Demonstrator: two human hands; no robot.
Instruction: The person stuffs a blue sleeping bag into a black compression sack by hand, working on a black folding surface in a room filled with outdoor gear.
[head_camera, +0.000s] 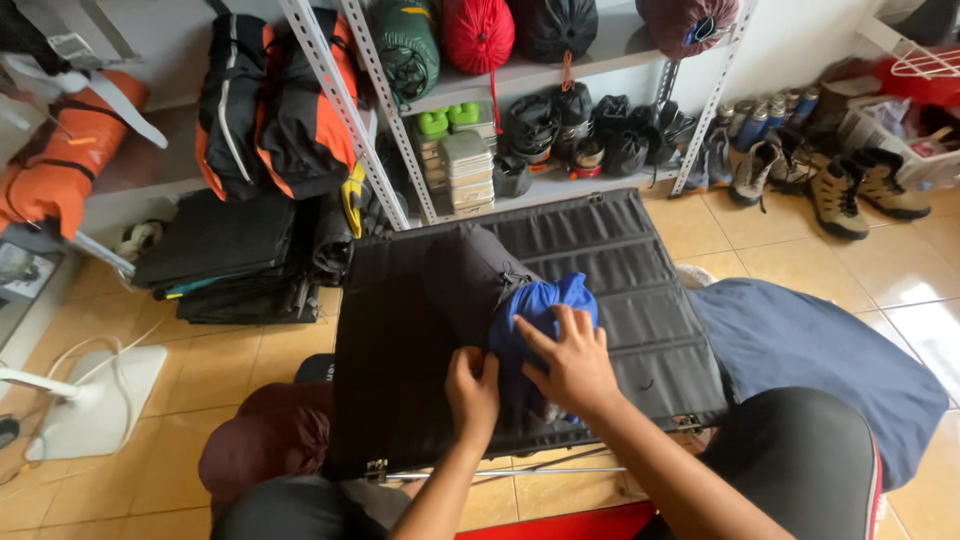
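Blue fabric (545, 305) mostly inside the dark stuff sack (470, 275), on the black folding panel (620, 270); a blue mound bulges from the mouth. Right hand (570, 365) spread flat, pressing it down. Left hand (472, 390) pinches the sack rim. Mouth not yet closed.

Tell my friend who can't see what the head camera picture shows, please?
Two bare hands, left hand and right hand, press blue fabric into a dark stuff sack on a black padded mat. Behind stand metal shelves of camping gear and hiking boots.
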